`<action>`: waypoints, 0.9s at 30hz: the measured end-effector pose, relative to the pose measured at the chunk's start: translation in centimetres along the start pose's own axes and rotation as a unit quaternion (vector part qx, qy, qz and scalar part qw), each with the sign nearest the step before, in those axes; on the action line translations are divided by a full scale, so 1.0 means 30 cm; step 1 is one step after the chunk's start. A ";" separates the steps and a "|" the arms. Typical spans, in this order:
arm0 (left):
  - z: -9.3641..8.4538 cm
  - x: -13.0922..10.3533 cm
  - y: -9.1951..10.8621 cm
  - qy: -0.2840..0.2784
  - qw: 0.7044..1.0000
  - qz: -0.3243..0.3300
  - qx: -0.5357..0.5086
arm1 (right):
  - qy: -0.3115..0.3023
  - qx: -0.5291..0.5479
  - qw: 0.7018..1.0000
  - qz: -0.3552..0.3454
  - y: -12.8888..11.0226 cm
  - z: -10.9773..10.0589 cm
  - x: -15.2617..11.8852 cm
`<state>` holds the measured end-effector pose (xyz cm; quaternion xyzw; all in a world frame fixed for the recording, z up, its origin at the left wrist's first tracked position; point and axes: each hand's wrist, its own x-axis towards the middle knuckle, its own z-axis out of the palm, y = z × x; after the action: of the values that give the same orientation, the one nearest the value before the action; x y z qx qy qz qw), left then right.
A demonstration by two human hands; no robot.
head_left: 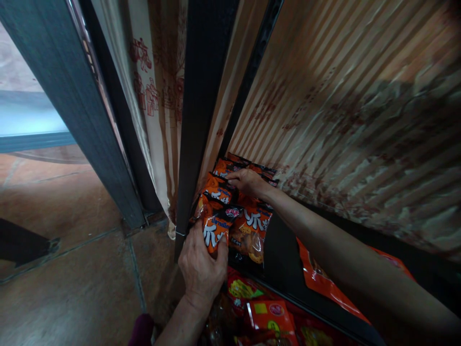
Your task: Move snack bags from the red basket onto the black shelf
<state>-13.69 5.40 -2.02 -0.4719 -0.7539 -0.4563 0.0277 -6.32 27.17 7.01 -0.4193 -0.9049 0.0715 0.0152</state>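
Orange-and-black snack bags stand in rows on a dark shelf. My left hand (203, 264) is closed around the lower part of the front snack bag (216, 226), thumb on its right side and fingers on its left. Farther back, my right hand (249, 182) reaches across from the right, its fingers closed at the black top edge of the second snack bag (218, 188). Beside the front bag, to its right, leans another orange bag (254, 223). More bags of the same kind (224, 166) are partly hidden behind my right hand.
A dark upright post (201, 96) rises close left of the bags. Patterned cream curtain (154, 96) hangs beyond it, with wrinkled printed sheeting (342, 96) behind the shelf (284, 245). Red packets (270, 315) lie below, and a large orange packet (324, 278) is under my right forearm.
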 end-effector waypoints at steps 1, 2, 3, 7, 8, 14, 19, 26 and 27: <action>-0.001 -0.001 0.000 0.001 1.000 0.002 0.000 | 0.000 0.000 1.000 0.000 -0.003 0.000 0.002; -0.001 -0.002 -0.001 0.004 1.000 0.003 0.003 | -0.001 -0.002 1.000 -0.002 -0.006 -0.001 0.002; -0.001 -0.002 -0.002 0.007 1.000 0.002 0.006 | -0.002 -0.007 1.000 -0.007 -0.009 -0.001 0.003; -0.004 -0.003 -0.009 0.015 1.000 -0.007 0.021 | -0.007 -0.011 0.999 -0.043 -0.013 -0.004 -0.005; -0.005 -0.002 -0.011 0.014 1.000 -0.010 0.024 | -0.003 -0.011 0.999 -0.049 -0.012 -0.003 -0.008; -0.008 0.009 -0.011 0.003 0.999 -0.019 0.036 | 0.035 -0.053 0.997 -0.036 -0.018 0.011 -0.012; 0.000 0.011 -0.012 0.010 1.000 -0.010 0.028 | 0.086 -0.057 0.995 0.011 -0.032 0.008 -0.022; 0.007 0.009 -0.011 0.004 0.999 -0.026 0.030 | 0.070 -0.066 0.995 0.039 -0.013 0.007 -0.029; 0.008 0.010 -0.011 0.003 0.999 -0.027 0.028 | 0.061 -0.062 0.996 0.027 -0.010 0.010 -0.024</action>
<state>-14.00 5.73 -2.22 -0.4487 -0.7790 -0.4368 0.0313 -6.11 26.39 6.79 -0.4474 -0.8933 -0.0095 0.0422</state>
